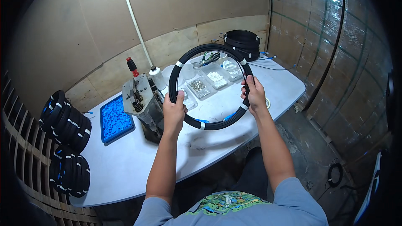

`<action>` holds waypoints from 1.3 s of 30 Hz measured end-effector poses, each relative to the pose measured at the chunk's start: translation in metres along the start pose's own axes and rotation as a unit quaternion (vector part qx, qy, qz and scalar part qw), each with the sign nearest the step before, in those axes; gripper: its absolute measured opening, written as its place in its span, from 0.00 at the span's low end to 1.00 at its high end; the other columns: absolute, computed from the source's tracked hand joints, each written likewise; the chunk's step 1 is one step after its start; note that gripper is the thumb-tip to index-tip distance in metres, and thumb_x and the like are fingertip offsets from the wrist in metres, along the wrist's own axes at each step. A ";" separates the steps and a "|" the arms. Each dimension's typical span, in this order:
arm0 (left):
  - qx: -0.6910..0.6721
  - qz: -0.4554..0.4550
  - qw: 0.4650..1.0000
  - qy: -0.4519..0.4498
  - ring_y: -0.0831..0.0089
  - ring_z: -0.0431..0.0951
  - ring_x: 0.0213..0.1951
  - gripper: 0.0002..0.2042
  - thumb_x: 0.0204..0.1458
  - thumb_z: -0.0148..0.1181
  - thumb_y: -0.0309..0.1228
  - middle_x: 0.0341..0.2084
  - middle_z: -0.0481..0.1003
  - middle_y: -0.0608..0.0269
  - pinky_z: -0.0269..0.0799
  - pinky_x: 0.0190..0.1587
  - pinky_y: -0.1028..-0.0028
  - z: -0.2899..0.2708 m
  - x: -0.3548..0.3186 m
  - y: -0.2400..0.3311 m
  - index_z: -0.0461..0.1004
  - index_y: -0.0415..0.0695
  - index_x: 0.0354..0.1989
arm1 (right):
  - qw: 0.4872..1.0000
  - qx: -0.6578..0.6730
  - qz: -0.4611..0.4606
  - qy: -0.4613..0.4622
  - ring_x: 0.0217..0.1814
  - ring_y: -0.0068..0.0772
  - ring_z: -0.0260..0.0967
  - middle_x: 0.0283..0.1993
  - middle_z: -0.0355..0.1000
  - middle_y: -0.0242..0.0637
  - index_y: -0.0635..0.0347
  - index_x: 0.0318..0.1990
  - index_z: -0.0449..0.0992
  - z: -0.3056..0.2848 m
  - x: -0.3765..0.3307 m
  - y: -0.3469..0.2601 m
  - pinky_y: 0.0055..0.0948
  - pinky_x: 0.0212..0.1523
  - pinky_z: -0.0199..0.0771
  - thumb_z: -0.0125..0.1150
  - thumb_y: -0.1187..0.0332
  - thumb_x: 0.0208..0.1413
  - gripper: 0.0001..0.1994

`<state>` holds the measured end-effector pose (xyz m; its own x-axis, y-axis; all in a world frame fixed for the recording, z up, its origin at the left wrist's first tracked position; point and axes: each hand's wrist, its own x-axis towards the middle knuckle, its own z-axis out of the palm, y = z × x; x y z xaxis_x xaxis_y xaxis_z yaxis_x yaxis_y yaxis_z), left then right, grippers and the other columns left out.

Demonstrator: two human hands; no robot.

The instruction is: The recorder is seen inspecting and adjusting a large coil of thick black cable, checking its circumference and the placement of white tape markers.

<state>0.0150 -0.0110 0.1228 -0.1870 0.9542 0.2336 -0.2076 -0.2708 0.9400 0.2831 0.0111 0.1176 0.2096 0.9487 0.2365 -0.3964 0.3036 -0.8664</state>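
Upright above the white table (226,148), a round coil of black cable (193,54) is held between my two hands. White tape bands (179,64) wrap it at several spots, and blue connectors (229,116) lie along its lower part. My left hand (174,111) grips the coil's lower left side, thumb on the near face. On the opposite side my right hand (254,93) is closed around the right edge. Through the ring show clear trays, one with small metal parts (198,87) and another with small white pieces (216,80).
A metal bench machine (144,104) with a red-black handle stands left of the coil, beside a tray of blue pieces (115,117). Black cable coils are stacked at the left edge (69,123) and back right (243,44). Another coil (335,175) lies on the floor.
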 end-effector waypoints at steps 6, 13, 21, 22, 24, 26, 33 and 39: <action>-0.042 0.018 0.999 0.007 0.79 0.67 0.21 0.11 0.62 0.54 0.33 0.24 0.68 0.68 0.67 0.26 0.77 -0.005 -0.005 0.012 0.66 0.47 0.51 | 1.000 -0.002 0.020 0.003 0.27 0.20 0.63 0.39 0.66 0.35 0.43 0.67 0.55 0.014 -0.014 -0.012 0.18 0.20 0.62 0.48 0.56 0.68 0.23; -0.043 -0.093 0.991 -0.090 0.73 0.78 0.22 0.22 0.64 0.48 0.43 0.24 0.76 0.58 0.77 0.24 0.73 -0.037 0.015 0.033 0.63 0.46 0.63 | 0.971 0.065 0.126 -0.193 0.39 0.40 0.77 0.43 0.72 0.46 0.54 0.71 0.50 -0.024 -0.012 -0.041 0.34 0.34 0.82 0.31 0.60 0.63 0.29; 0.066 -0.090 0.980 -0.162 0.85 0.68 0.16 0.17 0.56 0.63 0.44 0.17 0.72 0.69 0.62 0.19 0.85 -0.053 0.020 0.043 0.75 0.39 0.37 | 0.953 -0.216 0.058 -0.204 0.27 0.22 0.70 0.27 0.72 0.29 0.61 0.54 0.72 -0.037 -0.006 -0.056 0.19 0.27 0.69 0.56 0.57 0.64 0.19; 0.065 -0.088 0.981 -0.162 0.85 0.68 0.16 0.17 0.56 0.63 0.44 0.17 0.72 0.69 0.62 0.19 0.85 -0.052 0.021 0.041 0.75 0.39 0.37 | 0.936 -0.303 0.018 -0.176 0.24 0.17 0.64 0.25 0.69 0.24 0.61 0.52 0.75 -0.040 0.000 -0.053 0.18 0.23 0.62 0.55 0.55 0.64 0.19; 0.198 -0.072 0.968 -0.132 0.87 0.64 0.18 0.16 0.56 0.64 0.42 0.18 0.71 0.73 0.59 0.21 0.83 -0.051 0.025 0.031 0.77 0.39 0.30 | 0.941 -0.296 -0.009 -0.163 0.23 0.13 0.54 0.24 0.63 0.20 0.62 0.47 0.78 -0.045 0.006 -0.039 0.17 0.23 0.54 0.53 0.53 0.65 0.19; 0.214 -0.039 0.971 -0.098 0.86 0.64 0.20 0.18 0.56 0.64 0.43 0.19 0.71 0.74 0.58 0.22 0.81 -0.041 0.023 0.015 0.78 0.38 0.27 | 0.973 -0.208 -0.035 -0.097 0.25 0.15 0.60 0.28 0.66 0.23 0.62 0.48 0.77 -0.034 0.004 -0.028 0.19 0.24 0.62 0.51 0.50 0.66 0.22; -0.078 -0.094 0.992 0.002 0.76 0.72 0.23 0.14 0.60 0.58 0.40 0.27 0.70 0.64 0.70 0.24 0.74 -0.008 0.025 -0.010 0.68 0.42 0.43 | 0.998 0.022 -0.022 -0.052 0.22 0.19 0.58 0.28 0.61 0.29 0.56 0.48 0.64 0.006 -0.031 -0.009 0.23 0.21 0.64 0.42 0.51 0.69 0.17; -0.045 -0.063 0.997 -0.004 0.80 0.66 0.20 0.14 0.62 0.55 0.42 0.21 0.65 0.69 0.67 0.23 0.76 -0.024 0.028 -0.019 0.65 0.45 0.36 | 0.997 0.003 -0.037 -0.063 0.19 0.16 0.55 0.25 0.57 0.26 0.57 0.47 0.66 0.023 -0.038 -0.014 0.19 0.19 0.60 0.45 0.52 0.69 0.17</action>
<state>-0.0093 0.0175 0.1054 -0.1457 0.9824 0.1171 -0.3152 -0.1582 0.9358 0.2605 -0.0269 0.1303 0.1238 0.9272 0.3534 -0.3887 0.3730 -0.8425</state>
